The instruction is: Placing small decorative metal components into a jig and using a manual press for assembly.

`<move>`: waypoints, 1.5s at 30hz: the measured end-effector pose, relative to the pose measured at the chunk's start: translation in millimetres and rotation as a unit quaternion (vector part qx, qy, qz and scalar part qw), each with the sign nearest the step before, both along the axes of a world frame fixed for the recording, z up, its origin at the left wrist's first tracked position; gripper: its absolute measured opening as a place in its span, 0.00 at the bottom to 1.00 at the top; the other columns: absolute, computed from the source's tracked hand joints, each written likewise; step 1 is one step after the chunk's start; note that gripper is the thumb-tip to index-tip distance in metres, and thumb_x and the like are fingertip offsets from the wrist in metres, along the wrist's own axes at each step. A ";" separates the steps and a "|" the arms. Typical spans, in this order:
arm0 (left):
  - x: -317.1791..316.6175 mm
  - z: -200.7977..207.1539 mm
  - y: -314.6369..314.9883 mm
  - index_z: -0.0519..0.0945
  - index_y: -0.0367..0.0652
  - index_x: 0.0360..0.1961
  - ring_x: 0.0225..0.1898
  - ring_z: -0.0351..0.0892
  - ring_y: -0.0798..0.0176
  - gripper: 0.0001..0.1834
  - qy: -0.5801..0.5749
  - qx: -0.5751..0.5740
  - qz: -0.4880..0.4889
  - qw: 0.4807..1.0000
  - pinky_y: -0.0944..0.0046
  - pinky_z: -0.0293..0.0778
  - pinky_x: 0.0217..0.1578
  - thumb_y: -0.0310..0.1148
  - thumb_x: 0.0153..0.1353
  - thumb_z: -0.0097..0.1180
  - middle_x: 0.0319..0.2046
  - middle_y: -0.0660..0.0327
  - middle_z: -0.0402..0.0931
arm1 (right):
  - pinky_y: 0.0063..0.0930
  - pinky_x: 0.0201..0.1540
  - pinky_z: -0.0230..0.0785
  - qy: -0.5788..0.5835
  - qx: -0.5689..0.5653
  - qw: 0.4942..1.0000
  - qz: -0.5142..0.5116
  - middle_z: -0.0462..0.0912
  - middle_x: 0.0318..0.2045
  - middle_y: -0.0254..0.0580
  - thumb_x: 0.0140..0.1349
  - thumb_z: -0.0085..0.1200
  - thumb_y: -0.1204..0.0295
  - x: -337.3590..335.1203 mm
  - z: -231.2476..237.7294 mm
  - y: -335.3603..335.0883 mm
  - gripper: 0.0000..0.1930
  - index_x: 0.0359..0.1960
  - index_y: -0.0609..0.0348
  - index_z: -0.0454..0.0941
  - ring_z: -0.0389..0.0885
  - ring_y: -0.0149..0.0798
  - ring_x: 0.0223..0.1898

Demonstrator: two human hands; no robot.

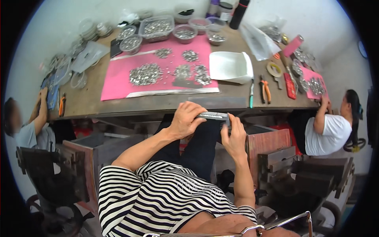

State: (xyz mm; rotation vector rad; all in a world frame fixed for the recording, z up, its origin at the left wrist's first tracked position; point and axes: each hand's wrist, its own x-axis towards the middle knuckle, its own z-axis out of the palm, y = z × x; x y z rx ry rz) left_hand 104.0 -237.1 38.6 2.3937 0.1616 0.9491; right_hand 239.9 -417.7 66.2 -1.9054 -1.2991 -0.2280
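In front of my lap, just off the table's near edge, I hold a short grey bar [213, 115] with a bright silvery strip along its top. My left hand [187, 121] grips its left end between thumb and fingers. At the other end my right hand [236, 138] is closed round the bar, its thumb slightly blurred. Beyond lies a pink mat [118, 81] bearing several heaps of small shiny metal pieces [146, 74]. A flat dark grey strip [187, 84] rests on the mat near the smaller heaps. What the bar is exactly cannot be made out.
A white scoop-like tray [229, 66] stands right of the mat. Clear tubs of metal pieces [157, 28] line the back. Orange-handled pliers [265, 90], a red tool [289, 85] and a tape roll [274, 70] lie rightward. Co-workers sit at left [33, 122] and right [329, 126].
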 end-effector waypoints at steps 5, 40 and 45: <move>-46.0 -6.9 50.7 0.82 0.43 0.46 0.47 0.75 0.53 0.16 0.025 -0.001 0.074 0.997 0.54 0.67 0.49 0.31 0.56 0.67 0.41 0.59 0.79 | 0.44 0.44 0.70 0.102 -0.006 0.991 0.083 0.80 0.34 0.51 0.59 0.54 0.81 -7.8 -21.1 75.5 0.14 0.48 0.65 0.77 0.79 0.56 0.35; -154.4 -60.2 99.0 0.72 0.34 0.57 0.47 0.86 0.55 0.18 -0.168 -0.603 0.163 0.762 0.61 0.82 0.48 0.37 0.80 0.40 0.50 0.46 0.80 | 0.45 0.58 0.67 -0.079 0.027 0.996 -0.016 0.77 0.52 0.45 0.53 0.73 0.66 -29.6 -88.3 163.2 0.28 0.55 0.58 0.78 0.74 0.53 0.55; -119.0 -37.6 94.4 0.81 0.39 0.48 0.42 0.83 0.57 0.11 -0.036 -0.289 0.129 0.948 0.60 0.78 0.43 0.31 0.68 0.61 0.42 0.55 0.82 | 0.44 0.58 0.65 -0.084 0.014 0.996 -0.024 0.76 0.53 0.44 0.54 0.72 0.64 -30.0 -91.8 162.0 0.28 0.55 0.58 0.78 0.73 0.51 0.55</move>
